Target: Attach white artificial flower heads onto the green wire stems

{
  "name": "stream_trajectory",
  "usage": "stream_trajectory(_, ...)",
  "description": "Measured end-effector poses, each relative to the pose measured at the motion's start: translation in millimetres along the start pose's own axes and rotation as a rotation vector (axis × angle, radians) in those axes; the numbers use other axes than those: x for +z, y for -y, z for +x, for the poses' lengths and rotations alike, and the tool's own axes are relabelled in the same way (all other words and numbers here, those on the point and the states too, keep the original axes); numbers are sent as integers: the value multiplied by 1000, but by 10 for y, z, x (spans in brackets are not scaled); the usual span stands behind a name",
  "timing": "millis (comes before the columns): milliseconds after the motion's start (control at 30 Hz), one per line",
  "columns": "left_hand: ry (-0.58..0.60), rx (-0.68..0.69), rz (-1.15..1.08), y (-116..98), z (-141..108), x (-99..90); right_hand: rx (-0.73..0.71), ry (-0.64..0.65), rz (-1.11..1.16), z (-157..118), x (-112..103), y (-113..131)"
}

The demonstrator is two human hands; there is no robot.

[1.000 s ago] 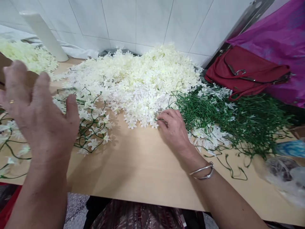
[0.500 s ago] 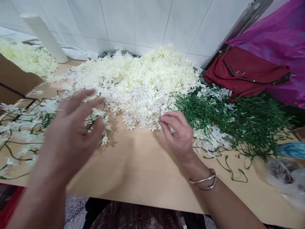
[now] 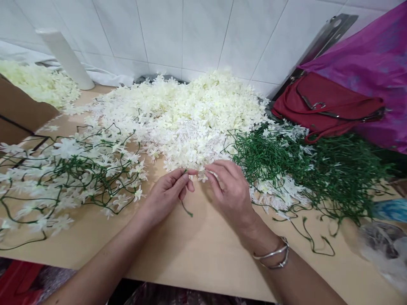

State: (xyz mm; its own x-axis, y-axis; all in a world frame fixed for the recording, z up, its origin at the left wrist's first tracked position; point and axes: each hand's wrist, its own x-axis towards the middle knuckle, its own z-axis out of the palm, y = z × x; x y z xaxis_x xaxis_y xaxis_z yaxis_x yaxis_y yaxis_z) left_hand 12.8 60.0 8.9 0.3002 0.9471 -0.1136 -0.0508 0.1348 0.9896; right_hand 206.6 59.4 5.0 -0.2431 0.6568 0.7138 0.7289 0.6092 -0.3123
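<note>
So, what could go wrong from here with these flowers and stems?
The left hand pinches one thin green stem, its lower end sticking out below, so it might slip free. The stemmed white flowers to the left overlap, and their crossing stems could snag if one is pulled. The silver bracelet above the right hand sits near loose stems and may catch one if that hand sweeps outward.

Beyond the left hand and right hand I see creamy-white flowers; a green stem hangs from the left. Right of the right hand: dark-green stems, a red bag, purple plastic blotched bluish.
</note>
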Motion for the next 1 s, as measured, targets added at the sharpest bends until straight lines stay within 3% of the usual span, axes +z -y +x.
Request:
stream_trajectory(133,5,-31,-8,-12,-49,87,115,139,-67,37,130,-162)
stream_trajectory(300,-9,-29,-84,-18,-50,101,147,294,-4,17,118,-71)
stream_trajectory(367,2,-19,-61,-23,-51,107,172,266,50,0,55,-23)
stream_trajectory(567,-2,53,-45,3,-23,121,458,-74,374,18,-88,-47)
stream_trajectory(733,-27,102,-77,30,19,100,612,-95,664,47,-79,-45)
stream_trajectory(1000,-14,39,-230,47,23,99,604,-2,766,65,-102,54)
